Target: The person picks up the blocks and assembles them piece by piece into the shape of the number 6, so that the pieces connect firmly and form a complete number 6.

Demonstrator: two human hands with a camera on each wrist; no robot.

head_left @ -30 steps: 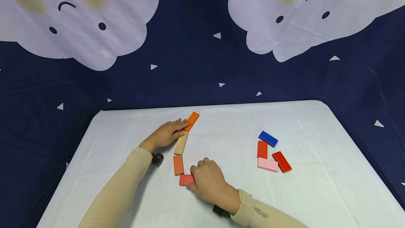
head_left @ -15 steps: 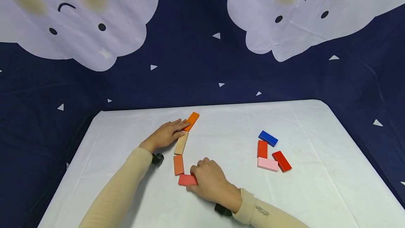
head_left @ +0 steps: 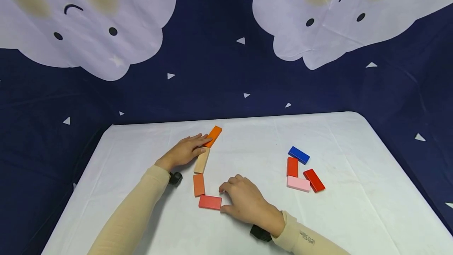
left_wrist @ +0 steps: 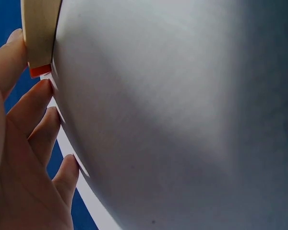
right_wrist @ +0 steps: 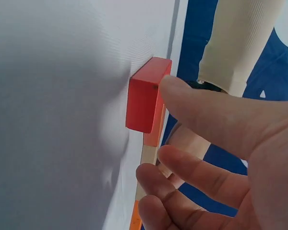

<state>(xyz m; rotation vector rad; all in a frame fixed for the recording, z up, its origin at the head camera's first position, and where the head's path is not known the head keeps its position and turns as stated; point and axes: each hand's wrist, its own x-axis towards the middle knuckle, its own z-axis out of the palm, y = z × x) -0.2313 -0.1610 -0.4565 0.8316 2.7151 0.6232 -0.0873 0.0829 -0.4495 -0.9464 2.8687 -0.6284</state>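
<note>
- Left hand (head_left: 182, 152) lay straight-fingered over orange block (head_left: 216, 132), thumb at wooden block (head_left: 201, 162).
- Right hand (head_left: 246, 201) had a slack grip, holding nothing; coral block (head_left: 210, 202) lay on surface (head_left: 255, 148) beside its thumb, contact unclear.
- Only right wrist view showed coral block's end face.

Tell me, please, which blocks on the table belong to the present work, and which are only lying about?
Likely in the work, forming a bent line:
bright orange block
wooden block
darker orange block
coral block

Apparently lying about:
blue block
pink block
red block between those
rightmost red block
</note>
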